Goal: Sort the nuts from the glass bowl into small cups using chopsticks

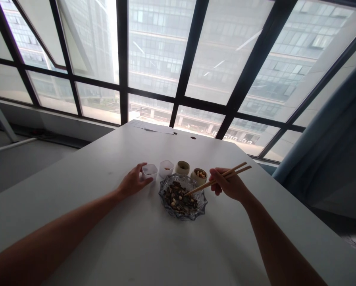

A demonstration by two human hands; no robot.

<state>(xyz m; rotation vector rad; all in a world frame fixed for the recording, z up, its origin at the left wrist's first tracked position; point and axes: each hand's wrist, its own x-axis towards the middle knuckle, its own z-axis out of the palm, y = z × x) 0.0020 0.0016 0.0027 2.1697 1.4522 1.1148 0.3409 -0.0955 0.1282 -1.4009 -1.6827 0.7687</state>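
Note:
My right hand [227, 184] is closed around a pair of wooden chopsticks [207, 184]. Their tips reach down into a scalloped glass bowl [202, 210], among dark striped seeds that look like sunflower seeds [182, 204] and a few pale nuts. My left hand [134, 180] curls its thumb and index finger around a small translucent white cup [149, 171], left of the bowl; little shows inside that cup. Beside it stands a second white cup [166, 169] with a small brownish piece at the bottom.
Behind the bowl are two round beige cups: one with a dark interior [182, 167], the other holding several tan nuts [200, 174]. Paper sheets [154, 127] lie at the far end of the white table [106, 238]. Beyond are tall windows; a blue curtain [323, 135] hangs at right.

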